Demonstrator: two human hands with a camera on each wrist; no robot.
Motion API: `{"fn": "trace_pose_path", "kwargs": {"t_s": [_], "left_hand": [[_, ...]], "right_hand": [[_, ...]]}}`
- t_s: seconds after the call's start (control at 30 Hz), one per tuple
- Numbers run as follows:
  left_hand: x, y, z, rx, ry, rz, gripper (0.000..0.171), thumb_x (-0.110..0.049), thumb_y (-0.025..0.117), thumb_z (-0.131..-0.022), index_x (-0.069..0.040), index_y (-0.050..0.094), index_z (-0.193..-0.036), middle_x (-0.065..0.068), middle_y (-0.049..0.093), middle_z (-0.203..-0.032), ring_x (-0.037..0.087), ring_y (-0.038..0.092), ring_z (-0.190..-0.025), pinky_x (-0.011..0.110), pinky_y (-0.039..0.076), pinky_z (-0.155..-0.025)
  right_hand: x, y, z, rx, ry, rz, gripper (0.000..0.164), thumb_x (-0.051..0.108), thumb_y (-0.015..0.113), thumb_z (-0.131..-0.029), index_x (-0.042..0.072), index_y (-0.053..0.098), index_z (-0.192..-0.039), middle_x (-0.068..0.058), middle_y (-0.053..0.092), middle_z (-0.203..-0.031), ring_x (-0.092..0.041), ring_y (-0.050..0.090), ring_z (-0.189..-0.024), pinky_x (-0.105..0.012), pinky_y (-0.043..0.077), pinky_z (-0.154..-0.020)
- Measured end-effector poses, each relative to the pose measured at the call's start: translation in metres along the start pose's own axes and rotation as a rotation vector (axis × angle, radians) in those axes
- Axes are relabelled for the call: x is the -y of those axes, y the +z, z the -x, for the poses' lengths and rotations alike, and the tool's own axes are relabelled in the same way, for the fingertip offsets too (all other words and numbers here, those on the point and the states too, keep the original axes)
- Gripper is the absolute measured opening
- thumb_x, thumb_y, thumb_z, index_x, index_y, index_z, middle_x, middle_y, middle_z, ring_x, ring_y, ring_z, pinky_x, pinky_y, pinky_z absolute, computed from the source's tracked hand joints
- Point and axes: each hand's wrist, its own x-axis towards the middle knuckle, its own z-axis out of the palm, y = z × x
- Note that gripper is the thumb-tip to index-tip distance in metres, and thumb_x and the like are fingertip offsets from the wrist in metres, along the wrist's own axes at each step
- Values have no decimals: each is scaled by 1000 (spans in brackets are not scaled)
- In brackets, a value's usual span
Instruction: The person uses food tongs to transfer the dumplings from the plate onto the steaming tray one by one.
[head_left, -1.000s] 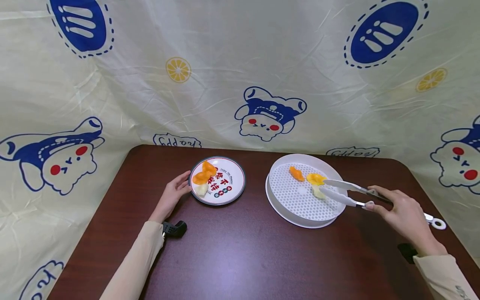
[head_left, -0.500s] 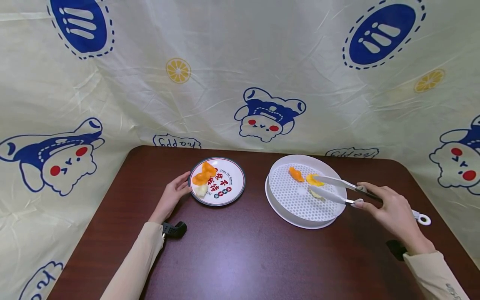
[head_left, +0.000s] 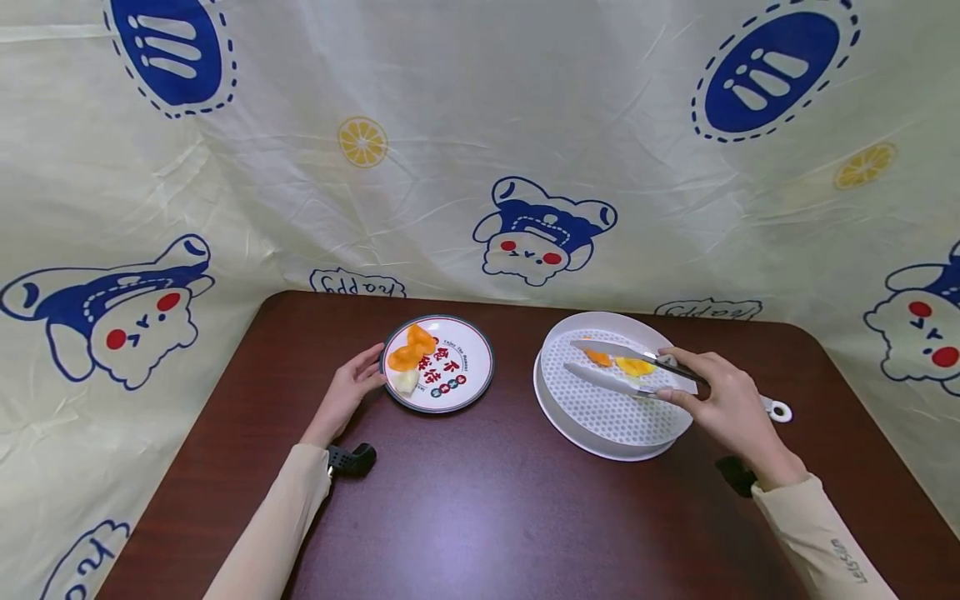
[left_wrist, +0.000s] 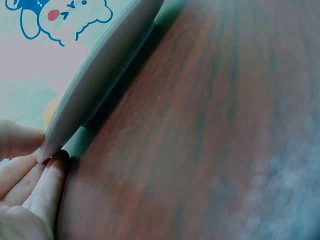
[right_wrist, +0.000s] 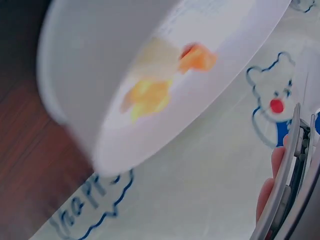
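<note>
Tongs (head_left: 603, 381), gripped by right hand (head_left: 723, 408), arms apart: tips now shifted left past yellow piece (head_left: 634, 367) to orange piece (head_left: 599, 359) in white sieve (head_left: 615, 421), seemingly straddled, not yet pinched. Plate (head_left: 480, 367): unmoved, rim pinched by left hand (head_left: 348, 393).

right grip (head_left: 723, 408), a bare hand: shifted left to the white round perforated tray's (head_left: 600, 421) right rim | long grey-white tongs (head_left: 611, 382): tips advanced past the yellow ruffled piece (head_left: 634, 367) to beyond the orange ruffled piece (head_left: 597, 359) | pale piece (right_wrist: 157, 57): now mostly hidden in head view
</note>
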Motion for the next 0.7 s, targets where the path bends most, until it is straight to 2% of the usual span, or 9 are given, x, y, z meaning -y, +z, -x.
{"fn": "trace_pose_path", "kwargs": {"t_s": [0.27, 0.4, 0.5, 0.57, 0.7], "left_hand": [[-1, 1, 0, -2, -9, -5, 56, 3, 52, -94, 3, 31, -147, 18, 29, -152, 35, 35, -134, 39, 33, -106], [0, 1, 0, 3, -8, -2, 56, 3, 52, -95, 3, 31, -147, 19, 28, -152, 35, 34, -134, 39, 32, -106], [0, 1, 0, 2, -12, -1, 56, 3, 52, -95, 3, 31, -147, 18, 29, -152, 34, 35, -134, 38, 34, -106], [1, 0, 0, 1, -13, 1, 56, 3, 52, -94, 2, 32, -147, 17, 29, -152, 34, 36, -133, 37, 34, -105], [1, 0, 0, -8, -11, 1, 56, 3, 52, -94, 2, 32, -147, 18, 30, -151, 34, 37, -133, 34, 36, -104]], "right_hand": [[33, 42, -19, 40, -146, -80, 59, 15, 86, -67, 0, 64, -120, -14, 67, -108, -31, 60, -96, -47, 47, -79], [61, 66, -27, 131, -197, -122, 60, 19, 85, -69, 1, 63, -122, -12, 67, -112, -30, 60, -98, -48, 48, -84], [83, 80, -32, 194, -212, -150, 58, 23, 83, -74, 3, 62, -124, -9, 66, -114, -26, 59, -100, -46, 49, -85], [95, 89, -35, 211, -210, -158, 58, 25, 82, -75, 5, 62, -125, -7, 66, -113, -23, 58, -96, -41, 49, -80], [115, 104, -41, 227, -198, -160, 56, 25, 82, -74, 8, 63, -125, -5, 66, -112, -21, 56, -96, -40, 49, -80]]}}
